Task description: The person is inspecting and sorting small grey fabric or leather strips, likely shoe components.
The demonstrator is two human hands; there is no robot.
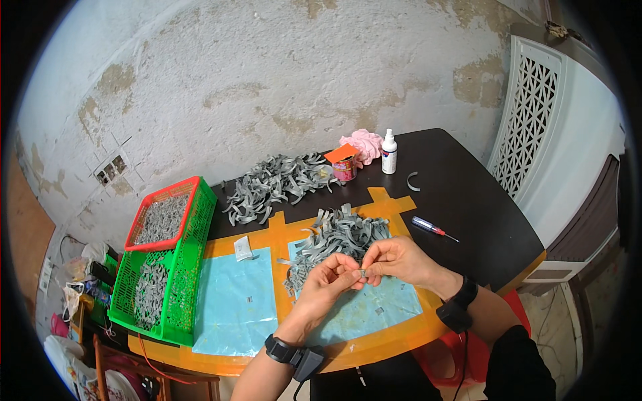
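My left hand [329,279] and my right hand [398,259] meet over the blue sheet [348,327], fingertips pinched together. Between them is a small grey piece [363,273], mostly covered by the fingers; its exact kind is too small to make out. Just beyond my hands lies a heap of curved grey strips [344,234], with smaller grey bits spilling along its left side. One small grey piece [380,311] rests by itself on the sheet, nearer to me.
A green basket [184,301] and a red basket [195,194], both with grey pieces inside, stand at left. Farther back are more strips [277,184], a can [344,168], pink cloth [365,144] and a spray bottle [389,154]. A screwdriver [431,227] lies right; a white packet [243,248] left.
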